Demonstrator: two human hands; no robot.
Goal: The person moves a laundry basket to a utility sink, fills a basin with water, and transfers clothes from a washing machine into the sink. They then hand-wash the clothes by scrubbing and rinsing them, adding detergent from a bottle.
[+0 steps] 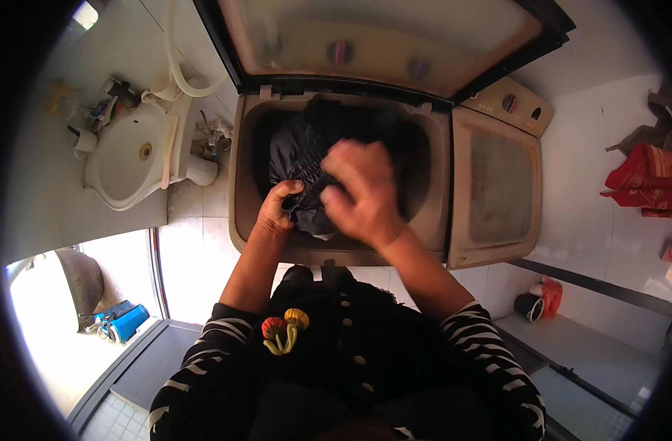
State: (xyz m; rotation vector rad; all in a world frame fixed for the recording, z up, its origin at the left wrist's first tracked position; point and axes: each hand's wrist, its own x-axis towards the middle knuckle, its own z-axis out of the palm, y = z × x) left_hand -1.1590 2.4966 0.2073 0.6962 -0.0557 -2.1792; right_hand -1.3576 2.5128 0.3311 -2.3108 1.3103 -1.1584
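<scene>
A dark garment [292, 149] with a gathered, elastic-looking band lies bunched in the wash tub [418, 182] of a twin-tub washing machine. My left hand [281, 204] grips an edge of this cloth near the tub's front left, thumb on top. Blurred by motion, my right hand [363, 187] is over the garment with its fingers curled; whether it pinches any cloth is unclear. The tub's lid [385, 33] stands raised behind, with two control knobs showing through its cloudy panel. Much of the tub floor is hidden by cloth and shadow.
Right of the tub, the spinner lid [498, 182] is down. A washbasin [123, 165] with cups and small items stands at left, below a pale hose [176, 60]. Red cloth [642, 182] hangs on the right wall. A blue bag [123, 320] lies beyond the doorway.
</scene>
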